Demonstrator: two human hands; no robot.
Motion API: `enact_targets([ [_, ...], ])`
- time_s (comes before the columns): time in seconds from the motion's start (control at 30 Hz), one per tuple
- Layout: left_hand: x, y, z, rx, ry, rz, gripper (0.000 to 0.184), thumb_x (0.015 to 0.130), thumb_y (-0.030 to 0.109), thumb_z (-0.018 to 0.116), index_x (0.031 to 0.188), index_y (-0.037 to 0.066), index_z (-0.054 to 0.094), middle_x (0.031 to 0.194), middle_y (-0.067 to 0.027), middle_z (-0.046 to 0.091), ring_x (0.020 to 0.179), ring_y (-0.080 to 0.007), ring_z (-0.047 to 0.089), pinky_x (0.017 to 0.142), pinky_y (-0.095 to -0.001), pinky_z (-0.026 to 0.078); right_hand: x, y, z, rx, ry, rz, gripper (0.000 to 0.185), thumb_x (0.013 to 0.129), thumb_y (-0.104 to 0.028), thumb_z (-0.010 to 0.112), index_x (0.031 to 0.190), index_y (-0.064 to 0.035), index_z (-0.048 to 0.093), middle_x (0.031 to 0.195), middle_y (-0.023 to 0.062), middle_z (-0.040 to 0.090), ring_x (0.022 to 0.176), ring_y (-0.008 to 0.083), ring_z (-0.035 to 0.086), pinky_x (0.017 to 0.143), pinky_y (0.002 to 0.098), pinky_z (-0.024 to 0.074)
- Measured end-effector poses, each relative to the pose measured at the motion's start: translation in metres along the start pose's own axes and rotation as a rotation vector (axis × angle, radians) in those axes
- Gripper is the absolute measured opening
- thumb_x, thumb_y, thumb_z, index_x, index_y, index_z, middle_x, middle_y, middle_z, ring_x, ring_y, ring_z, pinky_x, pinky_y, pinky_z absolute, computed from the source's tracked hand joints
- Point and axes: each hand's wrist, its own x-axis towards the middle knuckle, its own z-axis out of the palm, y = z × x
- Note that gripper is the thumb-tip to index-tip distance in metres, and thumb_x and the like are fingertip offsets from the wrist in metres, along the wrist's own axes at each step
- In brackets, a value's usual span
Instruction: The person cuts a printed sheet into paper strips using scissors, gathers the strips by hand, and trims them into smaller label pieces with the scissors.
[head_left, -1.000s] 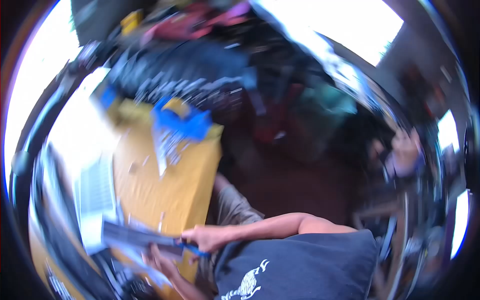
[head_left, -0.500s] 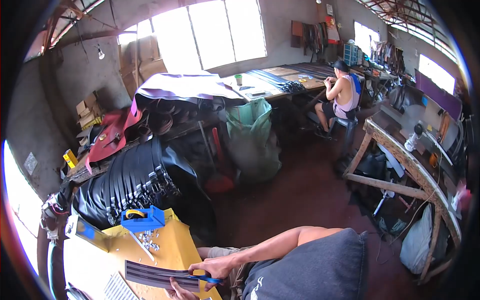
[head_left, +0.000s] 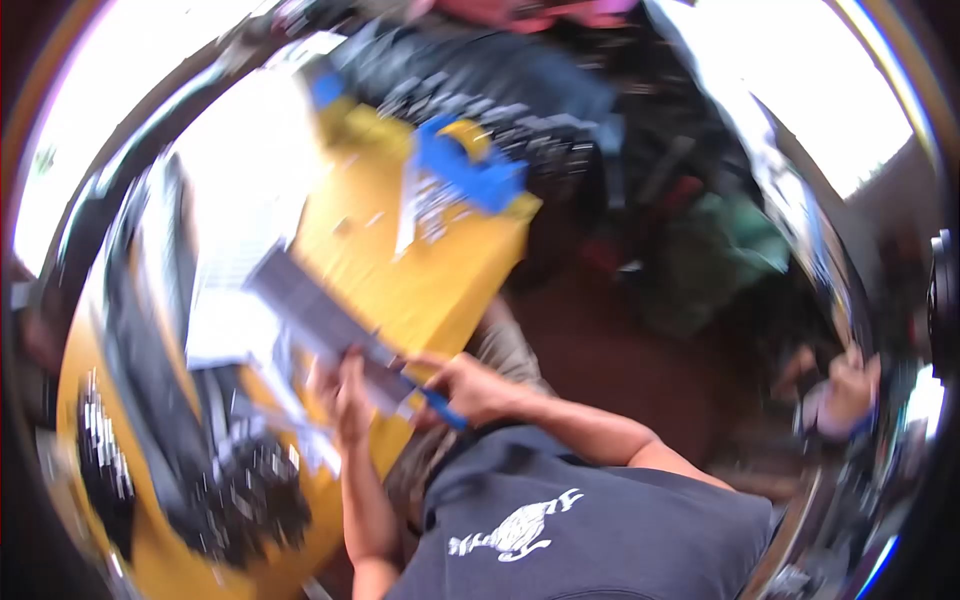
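My left hand (head_left: 345, 400) pinches the lower edge of a dark grey striped sheet (head_left: 308, 300), which slants over the yellow table. My right hand (head_left: 468, 388) is closed around blue-handled scissors (head_left: 440, 405) at the sheet's near right end. Motion blur hides whether the blades are apart and exactly where they meet the sheet. Beneath the sheet's left part lies white printed paper (head_left: 225, 320).
On the yellow table (head_left: 375, 270) stand a blue tape dispenser (head_left: 470, 170) and small metal pieces (head_left: 435, 205). Black straps (head_left: 150, 330) lie at left, with a dark bundle (head_left: 260, 490) near their ends. More black straps (head_left: 490, 80) hang beyond. Another person's blurred hand (head_left: 850, 390) shows at right.
The view has swung down and left, bringing the table, my left forearm and the straps at left into sight. Both hands keep their hold on the sheet and scissors.
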Motion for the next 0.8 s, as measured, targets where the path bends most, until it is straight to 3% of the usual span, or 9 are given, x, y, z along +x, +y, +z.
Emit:
enact_targets([
  [0.03,-0.001,0.006,0.001,-0.020,0.045,0.003,0.010,0.089,0.009,0.062,0.098,0.004,0.065,0.088,-0.0010,0.064,0.078,-0.0078,0.055,0.068,-0.0235,0.043,0.004,-0.006,0.002,0.129,-0.024,0.007,0.076,0.077,-0.020,0.080,0.141,-0.0127,0.040,0.068,0.0041,0.067,0.063,0.0045,0.058,0.057,0.0241,0.0486],
  [0.07,-0.001,0.006,0.000,-0.019,0.070,0.005,0.008,0.089,0.007,0.062,0.096,0.004,0.064,0.086,0.0001,0.064,0.076,-0.0066,0.055,0.065,-0.0225,0.043,0.010,0.000,0.003,0.103,-0.036,-0.055,0.076,0.077,-0.017,0.080,0.141,-0.0123,0.039,0.069,0.0034,0.066,0.064,0.0045,0.057,0.060,0.0240,0.0487],
  [0.17,0.003,0.016,-0.001,-0.009,0.063,-0.020,0.010,0.090,0.007,0.062,0.098,0.002,0.062,0.078,0.0036,0.061,0.067,-0.0038,0.051,0.057,-0.0213,0.039,0.022,-0.003,0.005,0.259,-0.134,0.097,0.082,0.077,-0.014,0.079,0.143,-0.0031,0.032,0.076,0.0051,0.066,0.069,0.0089,0.061,0.064,0.0249,0.0497],
  [0.23,0.001,0.018,-0.008,-0.061,0.058,-0.082,0.010,0.091,0.006,0.059,0.099,0.000,0.061,0.084,0.0003,0.063,0.073,-0.0047,0.055,0.063,-0.0215,0.043,0.028,-0.002,0.010,0.293,-0.191,0.104,0.084,0.077,-0.013,0.079,0.143,0.0014,0.029,0.080,0.0082,0.068,0.071,0.0104,0.063,0.065,0.0251,0.0502],
  [0.33,0.002,0.022,-0.014,-0.099,0.124,-0.029,0.009,0.093,0.004,0.055,0.098,-0.002,0.059,0.078,-0.0014,0.062,0.070,-0.0075,0.061,0.058,-0.0230,0.050,0.041,-0.005,0.017,0.237,-0.260,0.107,0.081,0.078,-0.012,0.077,0.142,0.0044,0.028,0.083,0.0108,0.070,0.069,0.0113,0.064,0.063,0.0246,0.0502],
  [0.8,-0.016,0.016,-0.038,0.043,0.143,-0.066,0.014,0.092,0.007,0.059,0.100,-0.004,0.062,0.085,-0.0052,0.068,0.074,-0.0076,0.061,0.065,-0.0231,0.050,0.055,0.007,0.042,0.068,-0.244,-0.051,0.071,0.078,-0.012,0.076,0.133,0.0067,0.035,0.079,0.0140,0.070,0.068,0.0110,0.063,0.063,0.0267,0.0502],
])
